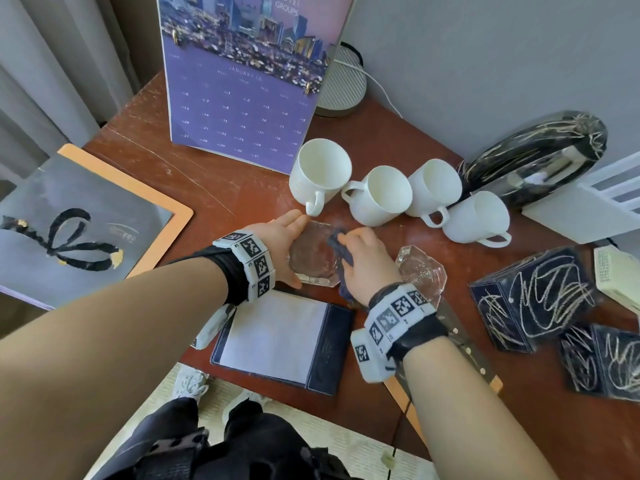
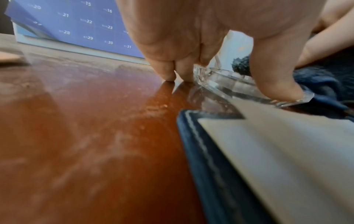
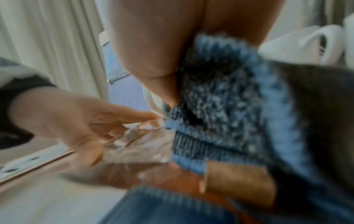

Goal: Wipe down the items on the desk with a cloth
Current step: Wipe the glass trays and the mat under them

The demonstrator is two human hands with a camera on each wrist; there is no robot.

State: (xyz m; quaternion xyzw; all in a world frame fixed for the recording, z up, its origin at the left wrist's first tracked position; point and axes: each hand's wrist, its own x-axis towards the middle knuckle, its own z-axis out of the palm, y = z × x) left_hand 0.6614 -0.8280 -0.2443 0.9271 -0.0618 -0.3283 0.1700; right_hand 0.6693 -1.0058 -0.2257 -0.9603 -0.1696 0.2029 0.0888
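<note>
Wiping of glass dish in hand: braced between left hand thumb and fingers, rubbed beneath right hand fingers bunching blue cloth; next, likely the rim.

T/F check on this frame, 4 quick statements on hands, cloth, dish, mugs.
1. The right hand holds a blue cloth on the glass dish. True.
2. The left hand lifts the dish off the desk. False: it steadies the dish, which sits on the desk.
3. Four white mugs lie on their sides. True.
4. The calendar lies flat. False: it stands upright.
</note>
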